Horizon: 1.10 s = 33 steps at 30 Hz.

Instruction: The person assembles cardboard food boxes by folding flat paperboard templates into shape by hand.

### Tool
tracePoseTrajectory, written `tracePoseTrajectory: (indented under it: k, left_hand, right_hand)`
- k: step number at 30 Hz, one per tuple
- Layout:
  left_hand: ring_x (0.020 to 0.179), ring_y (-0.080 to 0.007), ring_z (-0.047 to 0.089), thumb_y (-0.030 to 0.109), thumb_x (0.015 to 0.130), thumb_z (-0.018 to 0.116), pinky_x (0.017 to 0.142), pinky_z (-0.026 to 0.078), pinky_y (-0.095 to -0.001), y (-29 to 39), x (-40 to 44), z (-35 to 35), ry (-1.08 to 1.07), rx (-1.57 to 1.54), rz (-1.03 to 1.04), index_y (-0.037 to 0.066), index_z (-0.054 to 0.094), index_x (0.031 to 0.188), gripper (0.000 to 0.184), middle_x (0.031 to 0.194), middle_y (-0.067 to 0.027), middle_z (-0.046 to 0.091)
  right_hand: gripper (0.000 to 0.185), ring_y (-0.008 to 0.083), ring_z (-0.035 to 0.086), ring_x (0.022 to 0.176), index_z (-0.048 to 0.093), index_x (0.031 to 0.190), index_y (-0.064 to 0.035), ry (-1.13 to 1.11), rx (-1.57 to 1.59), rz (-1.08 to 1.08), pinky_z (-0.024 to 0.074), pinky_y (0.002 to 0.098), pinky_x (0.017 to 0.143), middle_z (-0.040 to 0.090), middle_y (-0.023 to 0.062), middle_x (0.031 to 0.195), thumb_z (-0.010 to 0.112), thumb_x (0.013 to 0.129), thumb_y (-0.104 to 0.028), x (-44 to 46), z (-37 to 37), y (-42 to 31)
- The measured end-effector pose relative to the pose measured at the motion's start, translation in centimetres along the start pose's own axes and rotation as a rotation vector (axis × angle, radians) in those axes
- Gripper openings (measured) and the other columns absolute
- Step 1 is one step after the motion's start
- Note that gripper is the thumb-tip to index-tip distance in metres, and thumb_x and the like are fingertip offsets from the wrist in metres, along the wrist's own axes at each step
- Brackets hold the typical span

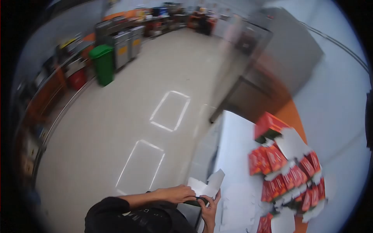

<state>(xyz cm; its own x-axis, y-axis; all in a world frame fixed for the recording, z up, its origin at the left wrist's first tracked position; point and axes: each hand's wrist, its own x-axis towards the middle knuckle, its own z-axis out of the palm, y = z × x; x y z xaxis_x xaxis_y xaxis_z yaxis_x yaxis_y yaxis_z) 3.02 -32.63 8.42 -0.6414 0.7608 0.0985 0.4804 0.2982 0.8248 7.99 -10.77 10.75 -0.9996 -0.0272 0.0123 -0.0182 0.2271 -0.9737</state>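
A small carton (204,189) with raised white inner flaps and a dark green lower edge is held in front of my body, beside the white table. My left hand (180,193) closes on its left side, fingers curled over the edge. On the right side, my right hand (210,204) grips it with the thumb on the near edge and fingers behind the flap. What lies inside the carton cannot be made out.
On the white table (237,134) at right stand several open cartons filled with red packets (293,176) and a red box (268,126). A green bin (103,64) and metal cabinets line the far left. White tape outlines mark the floor (128,93).
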Motion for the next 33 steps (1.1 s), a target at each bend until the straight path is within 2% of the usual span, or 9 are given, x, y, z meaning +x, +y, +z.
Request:
tracePoseTrajectory:
  k: [5, 9, 14, 19, 21, 22, 26, 29, 33]
  left_hand:
    - [0.104, -0.0293, 0.057, 0.036, 0.108, 0.051, 0.094, 0.042, -0.0459, -0.9, -11.3, -3.2, 0.134, 0.061, -0.005, 0.008, 0.067, 0.11, 0.033, 0.102, -0.0097, 0.064]
    - [0.102, -0.0281, 0.058, 0.035, 0.103, 0.057, 0.094, 0.043, -0.0444, -1.4, -19.5, -3.7, 0.378, 0.03, -0.214, 0.01, 0.071, 0.104, 0.029, 0.1, -0.0067, 0.067]
    - [0.104, -0.0258, 0.06, 0.037, 0.094, 0.065, 0.095, 0.042, -0.0516, -1.8, -25.3, -0.6, 0.63, 0.153, -0.671, 0.01, 0.078, 0.094, 0.029, 0.096, -0.0047, 0.072]
    - [0.113, -0.0289, 0.058, 0.039, 0.094, 0.066, 0.1, 0.04, -0.0556, -1.3, -28.0, 0.0, 0.676, 0.095, -0.795, 0.01, 0.078, 0.104, 0.033, 0.11, -0.0078, 0.071]
    - [0.115, -0.0326, 0.058, 0.037, 0.093, 0.068, 0.104, 0.04, -0.0565, -2.1, -28.6, -0.2, 0.996, 0.018, -0.657, 0.011, 0.075, 0.113, 0.034, 0.113, -0.0112, 0.07]
    - [0.116, -0.0344, 0.058, 0.036, 0.092, 0.069, 0.106, 0.04, -0.0569, -2.6, -28.8, -0.3, 1.147, -0.022, -0.577, 0.012, 0.074, 0.118, 0.035, 0.115, -0.0129, 0.069]
    - [0.123, -0.039, 0.056, 0.031, 0.09, 0.076, 0.109, 0.042, -0.0485, -7.7, -30.3, -0.9, 1.228, -0.062, -0.588, 0.008, 0.068, 0.129, 0.046, 0.125, -0.019, 0.066]
    - [0.127, -0.0398, 0.055, 0.03, 0.091, 0.076, 0.11, 0.043, -0.0492, -10.0, -31.9, -2.0, 0.952, -0.138, -0.733, 0.003, 0.067, 0.128, 0.047, 0.13, -0.0227, 0.065]
    - [0.128, -0.0438, 0.054, 0.033, 0.093, 0.073, 0.113, 0.04, -0.0506, -15.3, -29.8, -1.9, 0.472, 0.142, -0.808, 0.002, 0.062, 0.135, 0.054, 0.135, -0.0252, 0.061]
  right_hand:
    - [0.018, 0.0348, 0.025, 0.154, 0.081, 0.098, -0.0108, -0.228, -0.079, 0.002, 0.027, 0.0416, 0.121, 0.018, 0.02, 0.166, 0.086, 0.081, -0.009, -1.0, 9.0, 0.6]
    - [0.06, 0.0412, 0.03, 0.149, 0.063, 0.134, -0.0077, -0.45, -0.152, 0.127, 0.0269, 0.0451, 0.121, 0.024, 0.028, 0.159, 0.088, 0.082, -0.026, -2.8, 16.9, -2.8]
    - [0.112, 0.0605, 0.015, 0.148, 0.024, 0.16, -0.0113, -0.648, -0.465, 0.05, 0.0296, 0.0571, 0.119, 0.006, 0.0468, 0.156, 0.092, 0.074, -0.034, -6.7, 25.5, -3.9]
    - [0.1, 0.0578, 0.023, 0.145, 0.032, 0.154, -0.0069, -0.647, -0.571, -0.075, 0.0291, 0.0563, 0.118, 0.02, 0.0404, 0.153, 0.089, 0.073, -0.023, -6.1, 30.1, 1.4]
    - [0.104, 0.0541, 0.026, 0.144, 0.031, 0.152, -0.006, -0.604, -0.604, -0.142, 0.0295, 0.0546, 0.118, 0.023, 0.0343, 0.153, 0.092, 0.07, -0.025, -5.4, 30.7, 1.7]
    - [0.106, 0.0516, 0.027, 0.144, 0.031, 0.153, -0.0059, -0.584, -0.583, -0.111, 0.0299, 0.0538, 0.118, 0.025, 0.0329, 0.153, 0.093, 0.068, -0.025, -4.9, 30.6, 1.2]
    - [0.117, 0.0401, 0.035, 0.143, 0.029, 0.154, -0.0039, -0.538, -0.408, -0.029, 0.0333, 0.049, 0.118, 0.033, 0.0268, 0.15, 0.097, 0.063, -0.03, -0.2, 25.5, 0.4]
    - [0.119, 0.0325, 0.036, 0.143, 0.029, 0.153, -0.0032, -0.359, -0.371, -0.062, 0.0337, 0.0457, 0.118, 0.036, 0.0212, 0.15, 0.098, 0.062, -0.034, 0.9, 16.7, -4.7]
    - [0.115, 0.0349, 0.033, 0.146, 0.031, 0.154, -0.0063, 0.195, -0.613, -0.188, 0.029, 0.0451, 0.122, 0.036, 0.0185, 0.151, 0.096, 0.064, -0.037, -0.3, 0.1, -8.6]
